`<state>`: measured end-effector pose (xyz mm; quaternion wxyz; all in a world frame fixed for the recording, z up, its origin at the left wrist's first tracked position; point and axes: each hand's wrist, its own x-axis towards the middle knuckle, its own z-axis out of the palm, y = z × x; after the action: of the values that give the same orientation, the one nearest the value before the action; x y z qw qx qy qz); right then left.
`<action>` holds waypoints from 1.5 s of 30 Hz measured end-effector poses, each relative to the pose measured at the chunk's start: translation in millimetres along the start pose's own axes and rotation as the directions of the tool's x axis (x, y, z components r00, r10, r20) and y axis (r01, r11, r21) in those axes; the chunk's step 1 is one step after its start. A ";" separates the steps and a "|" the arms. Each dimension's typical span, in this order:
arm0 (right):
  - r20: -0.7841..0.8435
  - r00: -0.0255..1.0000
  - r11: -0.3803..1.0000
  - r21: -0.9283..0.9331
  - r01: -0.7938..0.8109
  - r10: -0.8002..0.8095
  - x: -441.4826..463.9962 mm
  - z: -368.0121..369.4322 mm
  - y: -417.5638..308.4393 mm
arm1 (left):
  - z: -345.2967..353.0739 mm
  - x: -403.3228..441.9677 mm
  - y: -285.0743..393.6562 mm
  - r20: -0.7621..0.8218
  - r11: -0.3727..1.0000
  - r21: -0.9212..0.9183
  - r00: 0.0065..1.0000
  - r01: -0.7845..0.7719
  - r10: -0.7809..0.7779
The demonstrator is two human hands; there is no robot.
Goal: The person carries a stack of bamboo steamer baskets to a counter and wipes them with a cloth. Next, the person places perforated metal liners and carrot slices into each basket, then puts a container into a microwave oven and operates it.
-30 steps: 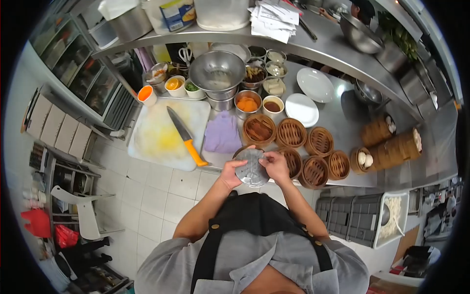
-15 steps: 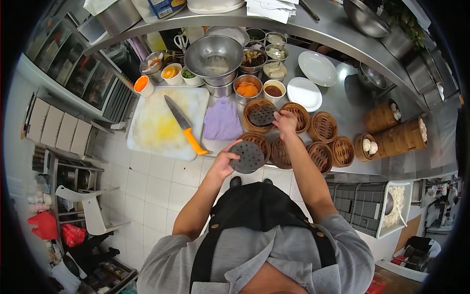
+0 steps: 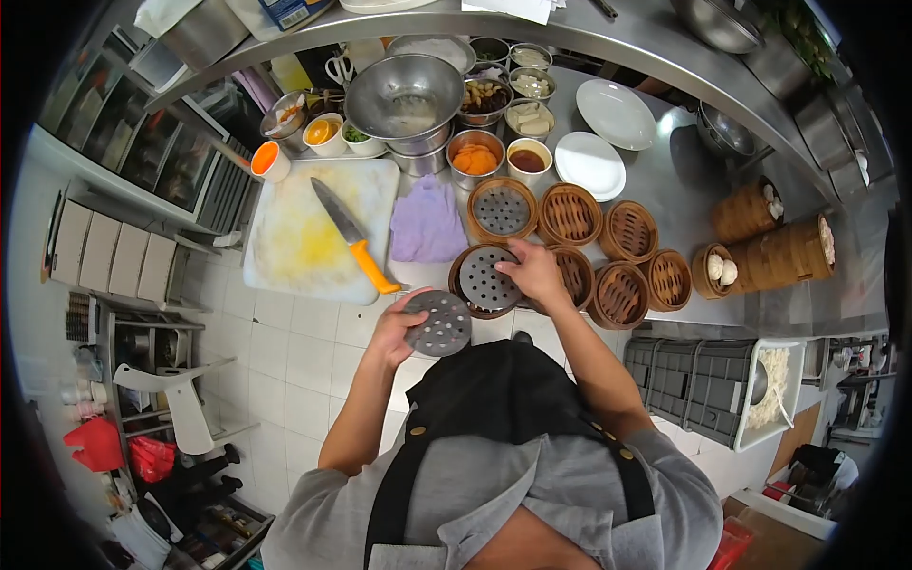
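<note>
My left hand (image 3: 389,332) grips a round, dark grey perforated steamer liner (image 3: 442,325) near the counter's front edge; whether several are stacked there I cannot tell. Between the fingers of my right hand (image 3: 535,274) is another perforated liner (image 3: 487,276), held at its right edge over the front-left bamboo steamer basket (image 3: 456,273). Just behind, a similar liner (image 3: 501,210) lies inside a second bamboo basket (image 3: 473,231). Several more baskets, such as this one with a slatted base (image 3: 570,215), stand to the right without liners.
Left of the baskets are a purple cloth (image 3: 427,220) and a white cutting board (image 3: 275,214) with an orange-handled knife (image 3: 372,268). Bowls of ingredients and a large metal bowl (image 3: 404,100) stand behind. White plates (image 3: 590,165) and stacked steamers (image 3: 774,258) are rightward.
The liner in the rear-left basket now lies there, released. My right hand has come nearer and holds another liner over the front-left basket. My left hand has moved left and nearer my body.
</note>
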<state>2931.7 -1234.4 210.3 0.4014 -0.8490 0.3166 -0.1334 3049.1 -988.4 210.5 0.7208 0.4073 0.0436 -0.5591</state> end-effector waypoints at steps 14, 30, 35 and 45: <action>-0.257 0.832 0.650 0.744 -0.155 0.492 60.0 -77.5 125.7 | 108.8 50.5 85.3 0.162 0.273 0.571 0.432 -0.774 0.887; -0.395 0.866 0.925 -0.337 0.174 -0.307 88.4 -89.0 92.2 | 157.6 -18.2 339.2 0.505 -0.601 0.734 -0.337 -0.317 0.795; 0.063 0.994 0.993 -0.080 0.091 -0.086 82.2 -59.5 105.9 | 165.4 -11.6 355.9 0.671 -0.723 0.670 -0.277 -0.171 0.688; -0.318 0.938 0.915 -0.403 0.001 -0.141 71.2 -35.6 84.0 | 175.1 13.1 384.8 0.706 -0.744 0.652 -0.240 -0.146 0.666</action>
<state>2932.9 -1341.6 166.9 0.1548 -0.8878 0.3699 -0.2259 3309.0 -1093.3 527.2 0.3792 0.6732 -0.4352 0.4622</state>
